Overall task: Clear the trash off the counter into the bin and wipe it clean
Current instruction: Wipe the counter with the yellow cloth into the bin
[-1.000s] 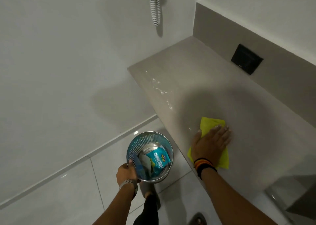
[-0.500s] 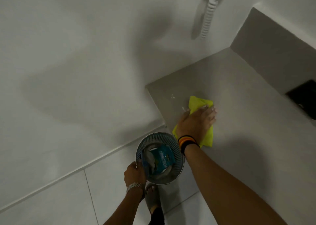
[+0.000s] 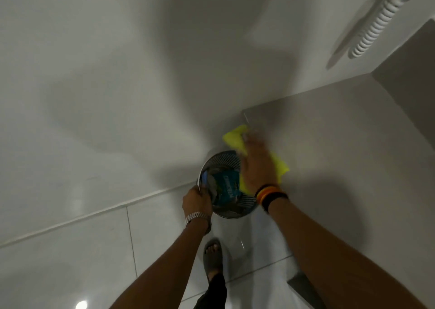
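Cloth [image 3: 235, 136], yellow, soft, light: pressed flat at bench [image 3: 329, 144] edge, frame centre, under right hand [image 3: 257, 165], fingers spread. Mesh bin [image 3: 226, 163] light, rigid, held just below edge; rim clamped by left hand [image 3: 197, 200] fingers. Teal wrapper [image 3: 227, 188] seen inside.

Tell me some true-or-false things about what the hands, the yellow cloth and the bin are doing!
1. The right hand presses on a yellow cloth at the counter edge. True.
2. The left hand holds the rim of the bin. True.
3. The bin is empty. False: a teal wrapper and other trash lie inside it.
4. The bin stands on top of the counter. False: it is held beside the counter's edge, over the floor.
5. The cloth is red. False: it is yellow.
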{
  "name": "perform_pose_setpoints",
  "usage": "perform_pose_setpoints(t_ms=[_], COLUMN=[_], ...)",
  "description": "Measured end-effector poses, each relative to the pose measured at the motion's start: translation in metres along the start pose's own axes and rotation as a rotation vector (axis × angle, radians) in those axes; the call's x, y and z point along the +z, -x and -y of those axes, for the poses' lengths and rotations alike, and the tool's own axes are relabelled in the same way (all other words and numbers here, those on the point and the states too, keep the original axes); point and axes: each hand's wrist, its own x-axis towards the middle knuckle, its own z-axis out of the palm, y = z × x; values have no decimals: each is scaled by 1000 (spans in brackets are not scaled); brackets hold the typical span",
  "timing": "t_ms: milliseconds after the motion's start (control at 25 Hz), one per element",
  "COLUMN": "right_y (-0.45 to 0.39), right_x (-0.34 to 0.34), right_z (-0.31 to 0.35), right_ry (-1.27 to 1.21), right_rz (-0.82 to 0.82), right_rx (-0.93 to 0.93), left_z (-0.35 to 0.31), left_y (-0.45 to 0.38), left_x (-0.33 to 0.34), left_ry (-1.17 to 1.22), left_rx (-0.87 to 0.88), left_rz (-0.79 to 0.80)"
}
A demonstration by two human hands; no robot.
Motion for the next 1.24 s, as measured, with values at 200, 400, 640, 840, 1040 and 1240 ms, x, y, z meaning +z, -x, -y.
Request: perform_pose_setpoints(t_ms=[200,400,640,840,1040,1240], right_y=[89,75,10,-36,-14,95], right_x=[38,-1,-84,-41,2,3], right_z=[25,46,-35,-57,19,39], right_ry=[-41,-50,-36,74,126,-302], right_rz=[70,-32,-462,-298,141,164], right_rx=[-96,-88,328,481,-21,86], left_z=[9,15,7,26,39,46], left_y=[9,31,36,20,12,39], left_x=[-28,-25,-17,-7,-13,-41], left_ry=[-44,-56,48,184,155,69], left_rx=[27,11,-76,-98,-124,-157], left_rz=[-41,-23,2,53,23,-111])
